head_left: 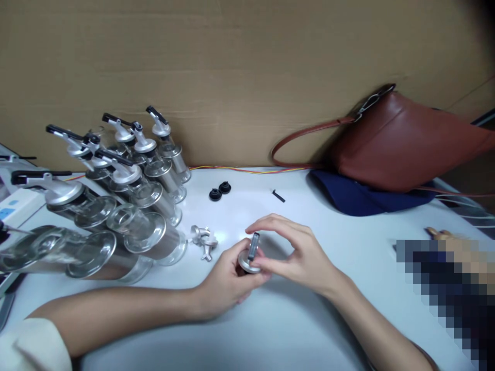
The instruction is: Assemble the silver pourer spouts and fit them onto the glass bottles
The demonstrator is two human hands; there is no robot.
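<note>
Near the middle of the table, my left hand (228, 278) is closed round a silver bottle pourer cap (244, 262) with a black lever (253, 247) standing up from it. My right hand (294, 247) curves over the same cap. Its thumb touches the base of the lever, and the index fingertip is at the lever's upper end. My left fingers partly hide the underside of the cap. Just left of my hands lie silver metal pourer parts (207, 242). Two black stoppers (220, 190) and a loose black lever (278, 196) lie farther back.
Several glass bottles with metal sleeves (158, 237) crowd the left side, many with lever pourers. At the back right, a brown bag (386, 144) rests on a dark blue cap (344, 196). Another person's hand (444, 236) is at the right edge, partly pixelated. A cardboard wall (232, 77) stands behind.
</note>
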